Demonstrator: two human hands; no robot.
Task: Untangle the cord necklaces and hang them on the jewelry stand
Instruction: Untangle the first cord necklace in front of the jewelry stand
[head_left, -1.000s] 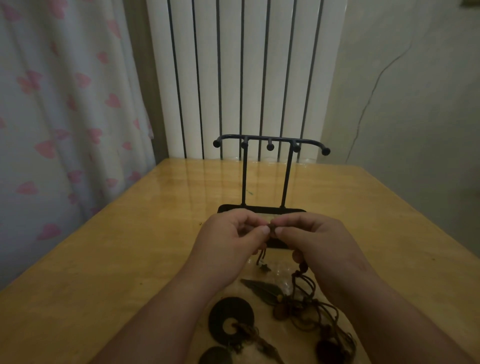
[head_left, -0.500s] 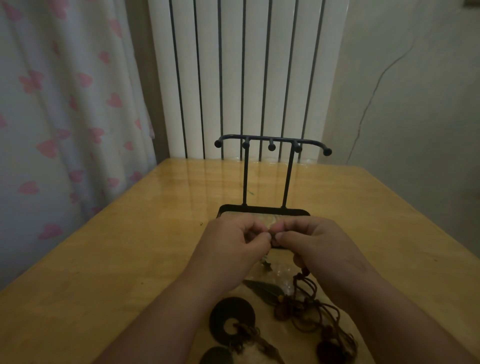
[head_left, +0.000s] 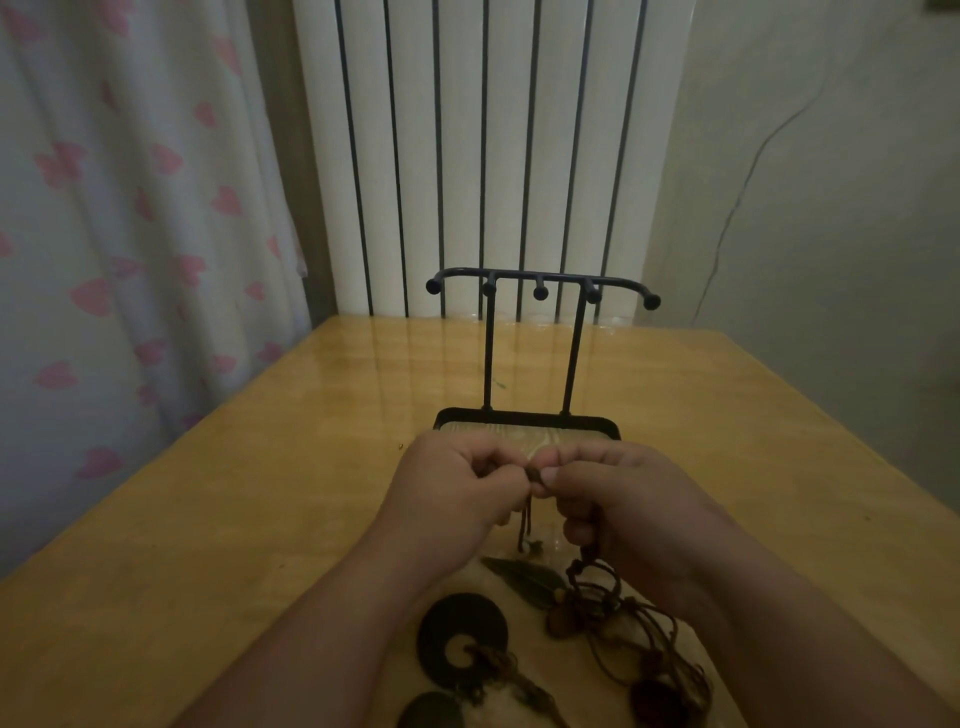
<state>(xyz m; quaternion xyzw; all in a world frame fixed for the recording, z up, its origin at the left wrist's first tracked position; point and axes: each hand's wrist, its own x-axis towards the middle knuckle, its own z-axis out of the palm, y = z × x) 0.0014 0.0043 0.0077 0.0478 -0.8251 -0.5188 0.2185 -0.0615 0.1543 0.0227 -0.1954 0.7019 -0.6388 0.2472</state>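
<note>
Cord necklaces (head_left: 618, 618) lie in a messy pile on the table (head_left: 260, 545), close to the person & mostly under the R wrist. One brown cord (head_left: 525, 525) goes up from the pile to the hands. A small knot or bead at its top sits right btw the two hands; too dark to tell which.

L hand (head_left: 457, 488) & R hand (head_left: 628, 509) are pressed close, thumbs nearly touching. Each pinches that cord w/ thumb & first finger. The R hand's lower fingers also curl round more cord that drops to the pile.

By the pile there is a round ring charm (head_left: 462, 631) on the L side & a dark leaf charm (head_left: 524, 577) in the middle.

The stand (head_left: 540, 292) is straight ahead, w/ its tray (head_left: 530, 418) just behind the knuckles. Nothing hangs on it yet. Its top bar runs side to side, higher than the hands, w/ five knobby hooks.

So I think the job is at the picking-apart part. A freed cord must go up & forward, w/ its loop held wide along the bar. Both hands are about as near to the stand. R is nearer the pile.

A white radiator (head_left: 483, 156) & a curtain (head_left: 130, 234) w/ pink hearts are at the back.
</note>
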